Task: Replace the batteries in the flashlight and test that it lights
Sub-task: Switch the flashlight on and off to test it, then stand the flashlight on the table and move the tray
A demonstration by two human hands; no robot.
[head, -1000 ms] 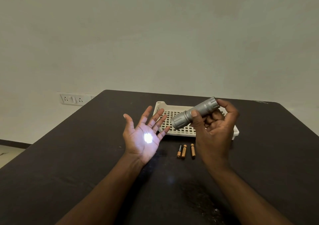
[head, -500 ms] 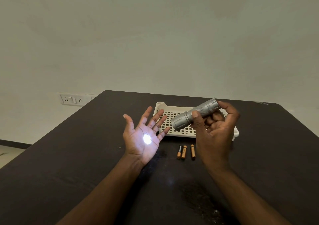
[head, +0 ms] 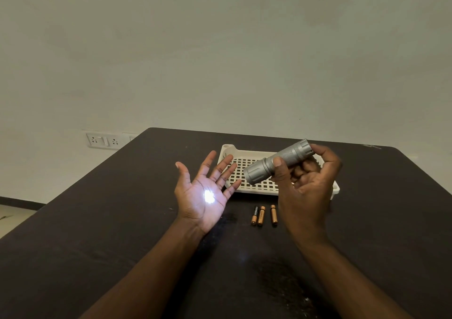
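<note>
My right hand (head: 305, 184) is curled round the grey knurled-metal flashlight (head: 278, 162), thumb across the barrel, index finger on the tail cap; it's held in the air above the white slotted plastic tray (head: 259, 189), head aimed down-left. My left hand (head: 204, 194) is flat open, palm up, holding nothing, with a bright white spot in mid-palm, so the light test reads as passing. To do this step well: keep the barrel steady, keep the beam on the palm rather than toward the eyes, confirm the spot stays solid with no flicker, then click off at the tail. Three copper-and-black slim batteries (head: 261, 215) lie side by side on the desk just in front of the tray's near edge, probably the old set. Surface: matte dark-brown desk (head: 97, 233), tray toward its far edge, pale specks near the near edge. Room: plain off-white wall (head: 220, 61), white socket plate (head: 102, 141) beyond the far-left corner.
</note>
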